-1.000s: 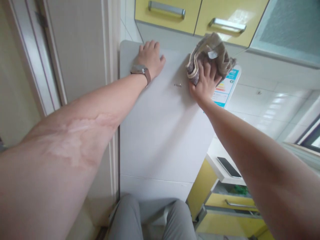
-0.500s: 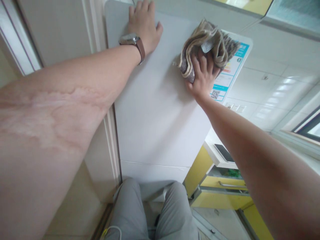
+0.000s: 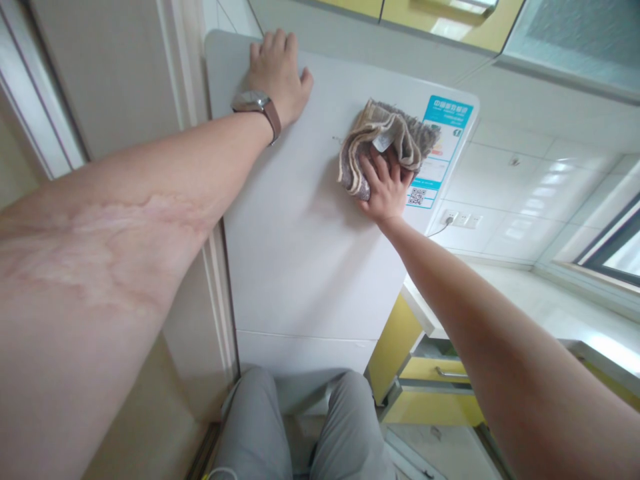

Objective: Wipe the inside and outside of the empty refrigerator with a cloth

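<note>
A white fridge door [image 3: 305, 253] stands in front of me. My left hand [image 3: 277, 70], with a wristwatch [image 3: 254, 103] on its wrist, lies flat on the door near its top left corner, fingers stretched out. My right hand [image 3: 384, 190] presses a bunched grey-beige cloth [image 3: 380, 137] against the upper right of the door, fingers spread over the cloth's lower part. A blue and white energy label [image 3: 440, 150] is stuck on the door just right of the cloth.
Yellow upper cabinets [image 3: 440, 17] hang above the fridge. To the right are a white tiled wall with a socket [image 3: 460, 218], a white counter [image 3: 525, 293] and yellow drawers [image 3: 440, 393]. A door frame [image 3: 185, 100] stands left. My grey trouser legs [image 3: 300, 433] show below.
My right hand has slid the cloth down and to the left across the door, uncovering more of the energy label. My left hand stays planted at the top left.
</note>
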Motion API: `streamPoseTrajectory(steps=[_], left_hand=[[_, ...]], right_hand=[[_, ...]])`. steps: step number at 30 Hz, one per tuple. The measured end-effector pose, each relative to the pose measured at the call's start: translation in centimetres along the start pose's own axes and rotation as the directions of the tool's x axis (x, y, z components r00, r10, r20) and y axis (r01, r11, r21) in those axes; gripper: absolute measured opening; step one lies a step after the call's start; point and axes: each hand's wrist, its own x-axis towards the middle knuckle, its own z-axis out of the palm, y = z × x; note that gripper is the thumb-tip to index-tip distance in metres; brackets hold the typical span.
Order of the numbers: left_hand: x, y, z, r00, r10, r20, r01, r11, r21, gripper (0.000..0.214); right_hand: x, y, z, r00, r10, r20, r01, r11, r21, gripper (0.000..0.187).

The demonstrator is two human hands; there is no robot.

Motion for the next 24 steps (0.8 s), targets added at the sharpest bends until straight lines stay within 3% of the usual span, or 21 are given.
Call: streamPoseTrajectory(steps=[9, 24], left_hand=[[0.0, 0.1, 0.1, 1.000, -0.009, -0.018, 0.010, 0.998, 0.056, 0.039], [-0.6, 0.6, -0.3, 0.997, 0.030, -0.069, -0.020, 0.989, 0.145, 0.038]], right_hand=[[-1.3, -0.7, 0.2, 1.000, 0.008, -0.026, -0.009, 1.000, -0.019, 0.078], [-2.7, -1.2, 0.2, 0.999, 0.012, 0.035, -0.011, 0.999, -0.032, 0.080]])
